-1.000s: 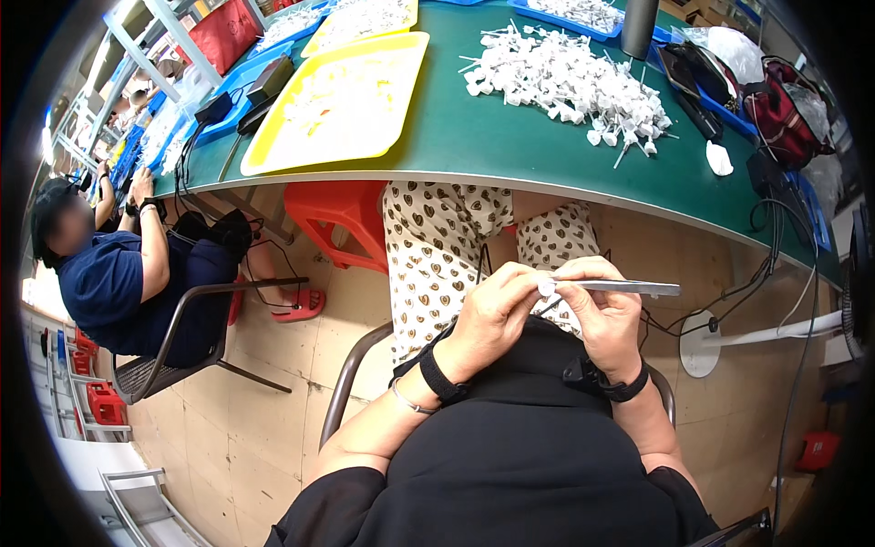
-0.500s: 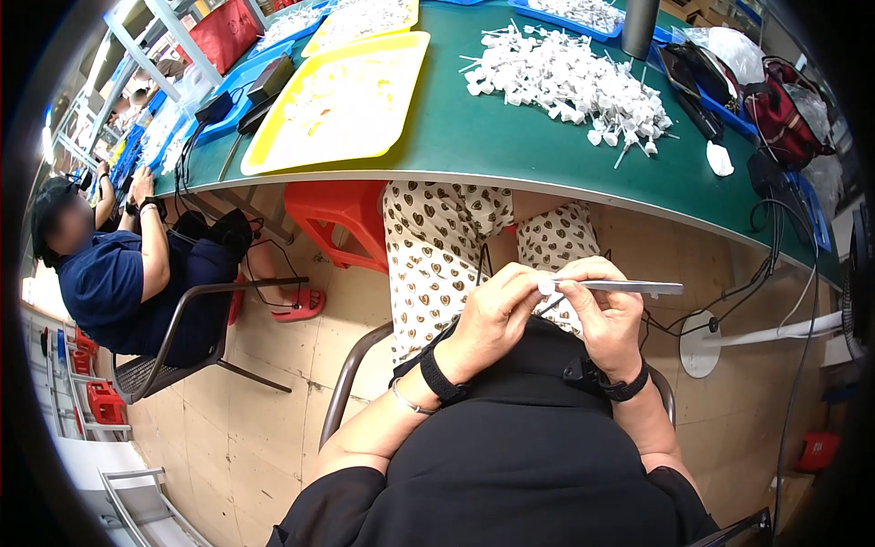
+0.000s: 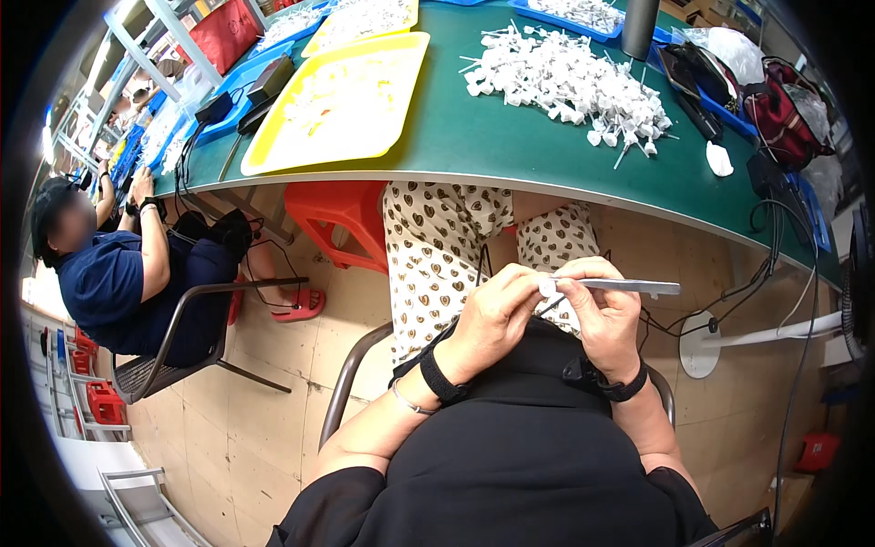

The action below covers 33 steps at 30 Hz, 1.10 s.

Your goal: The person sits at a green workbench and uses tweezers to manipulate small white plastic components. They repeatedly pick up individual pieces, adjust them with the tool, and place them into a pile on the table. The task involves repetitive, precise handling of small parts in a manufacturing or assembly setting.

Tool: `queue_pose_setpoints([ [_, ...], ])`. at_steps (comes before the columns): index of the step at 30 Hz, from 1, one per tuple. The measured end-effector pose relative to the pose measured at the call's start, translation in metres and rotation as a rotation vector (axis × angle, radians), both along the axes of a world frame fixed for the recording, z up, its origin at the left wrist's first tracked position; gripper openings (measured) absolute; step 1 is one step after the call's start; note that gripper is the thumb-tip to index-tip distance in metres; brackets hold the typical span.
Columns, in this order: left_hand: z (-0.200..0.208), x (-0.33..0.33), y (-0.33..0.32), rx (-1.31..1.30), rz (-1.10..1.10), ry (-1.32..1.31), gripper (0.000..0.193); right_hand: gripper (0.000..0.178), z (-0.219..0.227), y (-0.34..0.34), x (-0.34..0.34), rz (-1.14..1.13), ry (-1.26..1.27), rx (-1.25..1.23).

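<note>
Above my lap, in front of the table edge, both hands meet. My left hand [image 3: 497,319] is closed in a pinch on a small white plastic piece [image 3: 547,288]. Its finer shape is hidden by the fingertips. In my right hand [image 3: 605,324], a slim grey tool with a long flat handle [image 3: 649,286] is gripped between thumb and fingers. The handle points off to the right, while its working end is at the white piece, covered by the fingers. A loose pile of white plastic pieces with thin stems [image 3: 561,77] lies on the green table [image 3: 447,137].
A yellow tray [image 3: 415,68] with small pieces reaches the table's near edge. A dark cylinder [image 3: 640,27] stands behind the pile. Bags [image 3: 788,109] and cables [image 3: 775,214] crowd the right side. A red stool [image 3: 337,219] is underneath. A co-worker [image 3: 118,273] sits at left.
The grey tool's free end has shifted very slightly to the left. Both hands stay nearly in place, still holding the same things.
</note>
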<state>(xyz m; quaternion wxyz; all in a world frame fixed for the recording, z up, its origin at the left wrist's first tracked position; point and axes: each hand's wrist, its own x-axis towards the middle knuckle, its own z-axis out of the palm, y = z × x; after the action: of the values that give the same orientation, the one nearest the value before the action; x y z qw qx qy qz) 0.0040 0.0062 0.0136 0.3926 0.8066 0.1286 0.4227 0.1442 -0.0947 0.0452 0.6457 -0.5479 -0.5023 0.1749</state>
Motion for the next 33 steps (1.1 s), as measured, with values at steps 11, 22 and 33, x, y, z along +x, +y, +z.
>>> queue_pose_setpoints([
  [11, 0.0008, -0.0006, -0.0004, 0.016, 0.006, 0.012, 0.018, 0.006, 0.0028, 0.0, -0.0017, -0.009, 0.005, -0.028],
  [22, -0.0021, 0.0006, -0.0011, -0.05, -0.026, -0.021, 0.02, 0.006, 0.0056, -0.001, -0.003, -0.009, 0.117, -0.024],
  [33, 0.0015, 0.0012, -0.004, -0.107, -0.053, -0.053, 0.019, 0.006, 0.0038, 0.0002, -0.0021, -0.018, 0.003, 0.032],
])
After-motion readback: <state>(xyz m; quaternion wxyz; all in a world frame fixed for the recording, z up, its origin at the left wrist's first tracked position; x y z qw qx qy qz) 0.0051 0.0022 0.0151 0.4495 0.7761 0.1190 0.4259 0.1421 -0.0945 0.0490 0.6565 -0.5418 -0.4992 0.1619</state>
